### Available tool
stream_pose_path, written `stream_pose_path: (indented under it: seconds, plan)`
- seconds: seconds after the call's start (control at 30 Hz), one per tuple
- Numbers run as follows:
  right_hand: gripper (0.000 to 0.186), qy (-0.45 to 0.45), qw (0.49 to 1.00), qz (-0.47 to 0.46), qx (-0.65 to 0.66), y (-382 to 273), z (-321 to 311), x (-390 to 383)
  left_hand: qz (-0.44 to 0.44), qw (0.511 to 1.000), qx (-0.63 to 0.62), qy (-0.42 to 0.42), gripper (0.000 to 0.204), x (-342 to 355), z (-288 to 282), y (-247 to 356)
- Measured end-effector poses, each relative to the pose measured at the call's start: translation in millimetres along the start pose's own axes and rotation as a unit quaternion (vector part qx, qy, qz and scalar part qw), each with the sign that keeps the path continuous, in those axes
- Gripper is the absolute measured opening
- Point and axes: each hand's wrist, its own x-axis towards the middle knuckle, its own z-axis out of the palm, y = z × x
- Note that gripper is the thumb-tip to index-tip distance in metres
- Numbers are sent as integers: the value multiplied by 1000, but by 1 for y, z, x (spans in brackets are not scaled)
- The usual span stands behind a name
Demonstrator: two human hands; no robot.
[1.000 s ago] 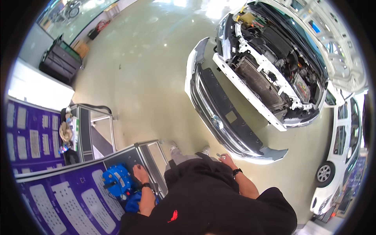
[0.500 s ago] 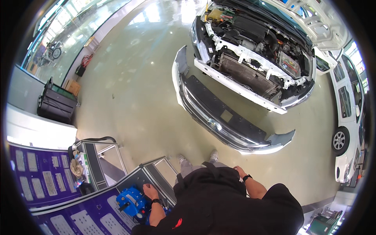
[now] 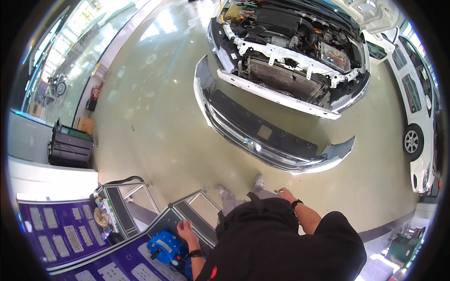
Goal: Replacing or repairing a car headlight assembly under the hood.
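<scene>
My left hand (image 3: 185, 229) is raised over the edge of the workbench, palm partly showing, its fingers loosely apart with nothing visible in them. Just beside it on the bench sits a blue compressor-like machine (image 3: 164, 247) with a dark handle and a small gauge. At my right side, near the waist, my right hand (image 3: 285, 193) is closed. A small greyish piece pokes out between its fingertips, too small to name. On the floor ahead lies a detached front bumper (image 3: 253, 145) with its grille, apart from the white car (image 3: 276, 91) whose hood is up.
A purple tool panel (image 3: 61, 229) and an aluminium-framed cart (image 3: 124, 208) stand at the left. Farther left is a black car door-like panel (image 3: 70, 146). Another white car (image 3: 412, 107) is parked at the right. A green machine (image 3: 403, 248) stands at lower right.
The view has shifted, with the car and bumper higher and further left. My left hand has turned and loosened its fingers. My right hand has come forward, showing a small piece at its fingertips.
</scene>
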Motion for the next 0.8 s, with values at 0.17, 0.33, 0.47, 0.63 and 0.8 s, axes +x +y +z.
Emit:
stream_pose_path:
  seconds: [0.17, 0.33, 0.47, 0.63, 0.8]
  plan:
    - [38, 2, 1000, -19, -16, 15, -17, 5, -124, 893, -394, -178, 23, -32, 57, 93]
    - [43, -35, 999, 21, 23, 18, -37, 3, -219, 760, -565, -235, 22, -64, 104, 134]
    - [43, -16, 997, 34, 65, 21, -53, -2, -285, 677, -612, -294, 22, -77, 131, 125]
    - [45, 27, 997, 19, 64, 57, -58, 1, -333, 684, -558, -331, 24, -88, 166, 115]
    - [45, 42, 994, 14, 97, 96, -48, 0, -361, 698, -484, -386, 24, -88, 191, 114]
